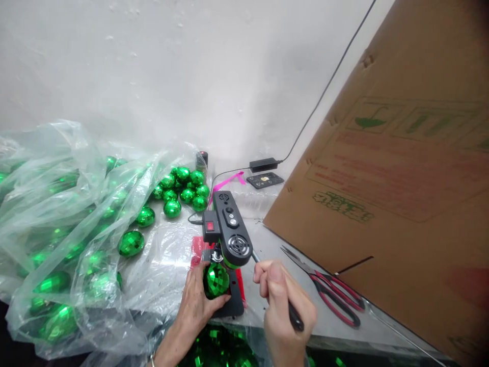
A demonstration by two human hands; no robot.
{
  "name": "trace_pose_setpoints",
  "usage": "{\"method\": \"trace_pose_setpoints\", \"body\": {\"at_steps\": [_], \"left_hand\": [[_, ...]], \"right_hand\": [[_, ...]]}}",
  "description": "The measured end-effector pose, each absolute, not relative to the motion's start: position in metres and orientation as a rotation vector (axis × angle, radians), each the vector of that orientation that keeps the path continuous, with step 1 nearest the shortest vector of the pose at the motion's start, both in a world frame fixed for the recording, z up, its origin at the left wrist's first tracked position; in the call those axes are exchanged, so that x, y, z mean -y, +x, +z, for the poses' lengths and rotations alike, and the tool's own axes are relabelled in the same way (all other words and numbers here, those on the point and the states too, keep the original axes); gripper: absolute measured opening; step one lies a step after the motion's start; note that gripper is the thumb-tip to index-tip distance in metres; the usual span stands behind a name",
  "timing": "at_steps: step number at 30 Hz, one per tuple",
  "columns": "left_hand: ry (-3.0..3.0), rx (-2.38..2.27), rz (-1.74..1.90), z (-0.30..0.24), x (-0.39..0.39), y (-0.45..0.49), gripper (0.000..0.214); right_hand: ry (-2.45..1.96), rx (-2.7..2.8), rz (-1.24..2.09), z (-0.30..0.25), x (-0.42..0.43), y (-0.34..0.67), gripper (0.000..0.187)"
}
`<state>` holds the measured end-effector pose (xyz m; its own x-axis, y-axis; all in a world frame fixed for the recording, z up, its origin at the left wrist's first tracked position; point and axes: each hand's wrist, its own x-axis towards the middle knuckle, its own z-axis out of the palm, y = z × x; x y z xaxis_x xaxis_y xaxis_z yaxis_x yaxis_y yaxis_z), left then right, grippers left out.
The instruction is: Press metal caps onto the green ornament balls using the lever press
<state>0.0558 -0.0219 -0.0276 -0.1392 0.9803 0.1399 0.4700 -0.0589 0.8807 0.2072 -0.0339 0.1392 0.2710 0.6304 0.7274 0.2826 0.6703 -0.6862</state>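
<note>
My left hand [194, 298] grips a shiny green faceted ball ornament [217, 279], thumb at its lower right and fingers on its left side. The ornament sits at the front of a small black bench machine [233, 229], under its metal chuck-like part [216, 254]. My right hand [284, 306] is closed around a black-handled lever [296, 317]. Its thin metal rod runs up toward the machine's right side; whether it is fixed there I cannot tell. The machine's black base [233, 306] rests on red material, partly hidden by the ornament and my left hand.
Clear plastic sheeting [76, 204] with several green ornaments [131, 243] spreads at left. Red-handled scissors [336, 298] lie at right beside a large cardboard box [382, 178]. A black power adapter [263, 164], dark plate [265, 179] and pink ribbon [229, 179] lie behind. More ornaments [221, 349] show below the table edge.
</note>
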Motion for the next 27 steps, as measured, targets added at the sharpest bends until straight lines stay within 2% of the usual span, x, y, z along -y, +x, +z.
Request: {"method": "trace_pose_setpoints", "body": {"at_steps": [6,11,15,21,27], "left_hand": [[1.698,-1.682,1.122,-0.028,0.016,0.070,0.075],[1.598,-1.559,1.173,-0.029,0.014,0.077,0.076],[1.483,-1.386,1.078,-0.023,0.014,0.072,0.082],[1.476,-1.411,1.039,-0.017,0.008,0.073,0.082],[1.415,-1.402,0.964,-0.017,0.004,0.067,0.096]], "right_hand": [[-0.864,1.327,0.266,0.143,0.035,0.207,0.049],[-0.875,1.314,0.285,0.146,0.035,0.207,0.050],[-0.880,1.300,0.278,0.147,0.034,0.206,0.053],[-0.877,1.281,0.297,0.145,0.035,0.205,0.052],[-0.897,1.293,0.294,0.149,0.035,0.205,0.052]]}}
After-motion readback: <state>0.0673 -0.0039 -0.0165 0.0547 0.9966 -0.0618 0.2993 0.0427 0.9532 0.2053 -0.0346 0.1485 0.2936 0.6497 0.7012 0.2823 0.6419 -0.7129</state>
